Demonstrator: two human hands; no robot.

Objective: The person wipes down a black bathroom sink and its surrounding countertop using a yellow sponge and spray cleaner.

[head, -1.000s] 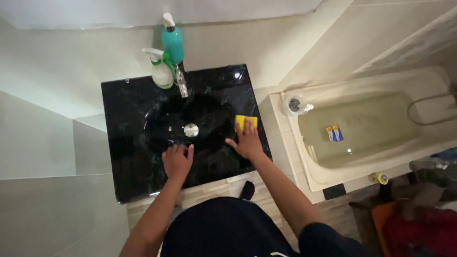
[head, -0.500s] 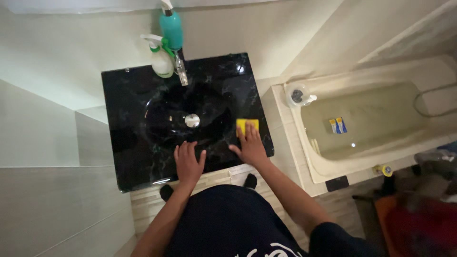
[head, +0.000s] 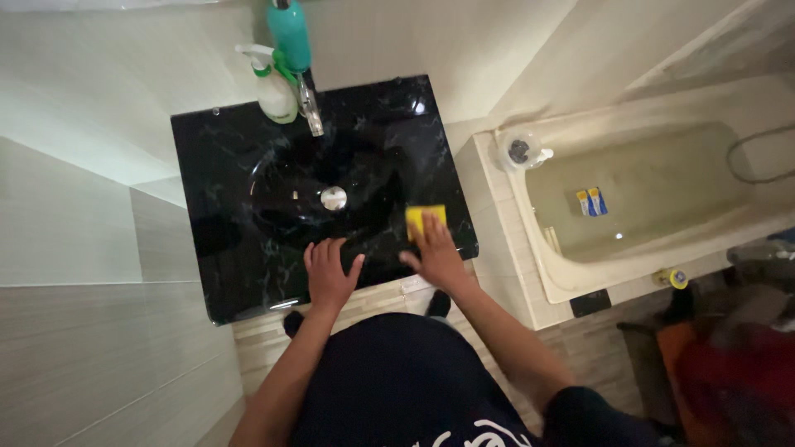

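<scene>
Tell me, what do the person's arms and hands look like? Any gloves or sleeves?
No gloves: the left hand and right hand are bare, with no rings or watch showing. Both forearms are uncovered. A dark short sleeve shows at the right upper arm.

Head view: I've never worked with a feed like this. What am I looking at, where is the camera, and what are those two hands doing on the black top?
There is no machine here. The camera sits on a person's head and looks straight down, so the two bare arms coming up from the bottom edge are that person's own. They stand at a glossy black sink with a round metal drain in its bowl. The right hand presses flat on a yellow sponge near the sink's front right corner. The left hand rests open on the front rim, holding nothing. At the back stand a tap, a white spray bottle and a teal pump bottle. To the right lies a bathtub.
</scene>
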